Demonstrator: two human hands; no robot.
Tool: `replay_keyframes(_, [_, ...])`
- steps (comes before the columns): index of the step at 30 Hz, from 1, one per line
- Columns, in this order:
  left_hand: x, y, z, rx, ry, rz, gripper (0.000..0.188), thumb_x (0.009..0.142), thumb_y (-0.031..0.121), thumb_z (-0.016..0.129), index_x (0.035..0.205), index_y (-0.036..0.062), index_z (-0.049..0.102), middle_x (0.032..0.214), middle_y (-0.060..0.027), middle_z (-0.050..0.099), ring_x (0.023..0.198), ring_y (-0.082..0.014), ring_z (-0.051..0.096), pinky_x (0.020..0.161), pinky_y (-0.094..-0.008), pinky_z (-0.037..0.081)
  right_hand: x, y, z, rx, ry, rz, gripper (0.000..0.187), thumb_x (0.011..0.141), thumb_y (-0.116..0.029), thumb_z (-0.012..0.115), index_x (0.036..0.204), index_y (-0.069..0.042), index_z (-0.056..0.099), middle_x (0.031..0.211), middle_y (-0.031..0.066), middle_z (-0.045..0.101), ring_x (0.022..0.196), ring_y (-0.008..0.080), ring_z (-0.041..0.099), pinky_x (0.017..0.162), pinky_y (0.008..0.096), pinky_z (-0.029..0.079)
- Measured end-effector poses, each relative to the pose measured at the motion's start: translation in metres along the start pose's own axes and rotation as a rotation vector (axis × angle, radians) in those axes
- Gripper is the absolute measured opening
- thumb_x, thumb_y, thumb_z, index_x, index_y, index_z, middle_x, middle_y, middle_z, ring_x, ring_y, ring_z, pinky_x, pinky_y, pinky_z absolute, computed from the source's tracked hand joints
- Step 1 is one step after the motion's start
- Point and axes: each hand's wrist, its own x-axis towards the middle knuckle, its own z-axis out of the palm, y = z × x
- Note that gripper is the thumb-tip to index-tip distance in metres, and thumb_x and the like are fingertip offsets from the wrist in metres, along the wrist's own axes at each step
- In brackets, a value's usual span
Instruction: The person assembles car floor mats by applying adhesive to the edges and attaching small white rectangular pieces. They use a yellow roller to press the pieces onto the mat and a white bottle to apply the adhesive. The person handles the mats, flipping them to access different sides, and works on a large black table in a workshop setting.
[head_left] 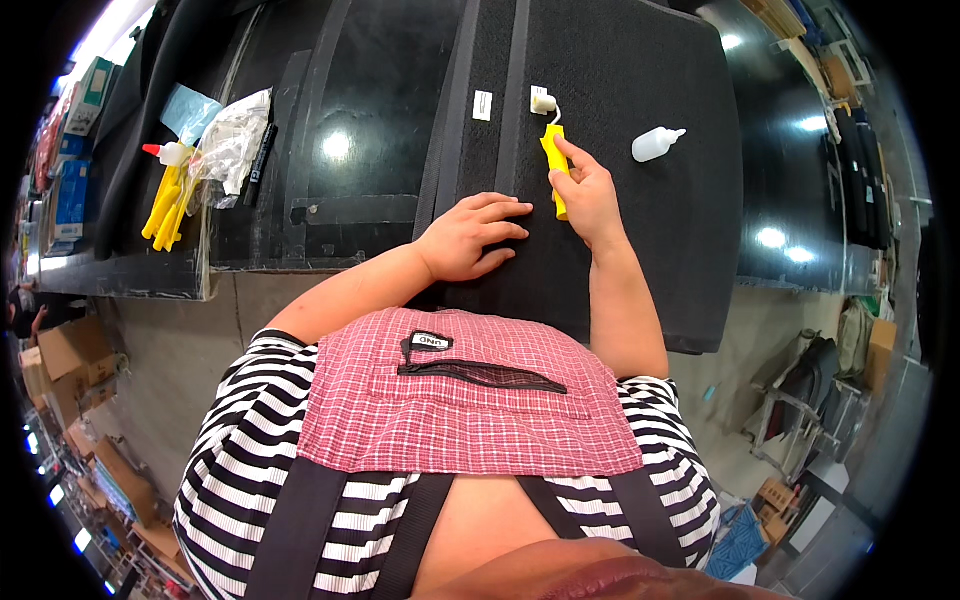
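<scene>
Black carpet-like sheets (650,230) lie layered on the table in front of me. My right hand (595,200) is closed around the yellow handle of a small hand roller (554,150). The roller's pale head rests at a small white label (538,92) on the larger sheet and partly covers it. A second white label (482,106) sits on the narrow strip to the left. My left hand (470,237) lies palm down on the black material with its fingers spread, holding nothing. Right of the roller, a white squeeze bottle (652,145) lies on its side.
On the table's left lie yellow-handled tools (170,208), a red-tipped bottle (172,153), a crumpled clear plastic bag (232,140), a light blue packet (190,112) and a black marker (261,165). Cardboard boxes (75,350) stand on the floor at left, a chair (800,395) at right.
</scene>
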Motion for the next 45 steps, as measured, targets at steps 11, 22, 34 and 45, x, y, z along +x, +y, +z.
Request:
replay_keyframes(11, [-0.001, -0.002, 0.000, 0.007, 0.006, 0.000, 0.031, 0.083, 0.018, 0.073, 0.114, 0.0109, 0.069, 0.142, -0.0091, 0.056, 0.131, -0.0303, 0.051, 0.110, -0.0431, 0.041, -0.014, -0.015, 0.008, -0.084, 0.022, -0.052, 0.051, 0.091, -0.011, 0.060, 0.139, 0.005, 0.054, 0.133, 0.0229, 0.063, 0.120, 0.0244, 0.063, 0.102, 0.0300, 0.046])
replay_keyframes(22, [-0.001, -0.001, 0.000, 0.000, 0.010, -0.006, 0.036, 0.081, 0.013, 0.075, 0.116, 0.0106, 0.068, 0.143, -0.0098, 0.056, 0.131, -0.0326, 0.051, 0.110, -0.0442, 0.042, -0.010, 0.015, 0.008, -0.205, 0.012, -0.062, 0.052, 0.089, -0.015, 0.058, 0.138, 0.002, 0.057, 0.132, 0.0242, 0.063, 0.119, 0.0311, 0.064, 0.101, 0.0331, 0.048])
replay_keyframes(34, [-0.001, 0.000, 0.001, 0.018, -0.007, -0.010, 0.031, 0.084, 0.019, 0.073, 0.114, 0.0109, 0.069, 0.142, -0.0086, 0.056, 0.131, -0.0301, 0.050, 0.111, -0.0432, 0.041, -0.013, 0.004, 0.008, -0.124, 0.024, -0.039, 0.051, 0.090, -0.012, 0.060, 0.139, 0.004, 0.055, 0.123, 0.0208, 0.067, 0.103, 0.0223, 0.067, 0.091, 0.0300, 0.050])
replay_keyframes(45, [-0.003, -0.001, 0.001, 0.018, 0.008, -0.006, 0.032, 0.083, 0.017, 0.073, 0.113, 0.0105, 0.069, 0.142, -0.0088, 0.056, 0.132, -0.0309, 0.050, 0.110, -0.0441, 0.041, -0.020, -0.025, 0.000, 0.221, 0.024, -0.126, 0.051, 0.094, -0.004, 0.059, 0.144, -0.003, 0.053, 0.082, 0.0012, 0.064, 0.071, 0.0068, 0.058, 0.068, 0.0218, 0.046])
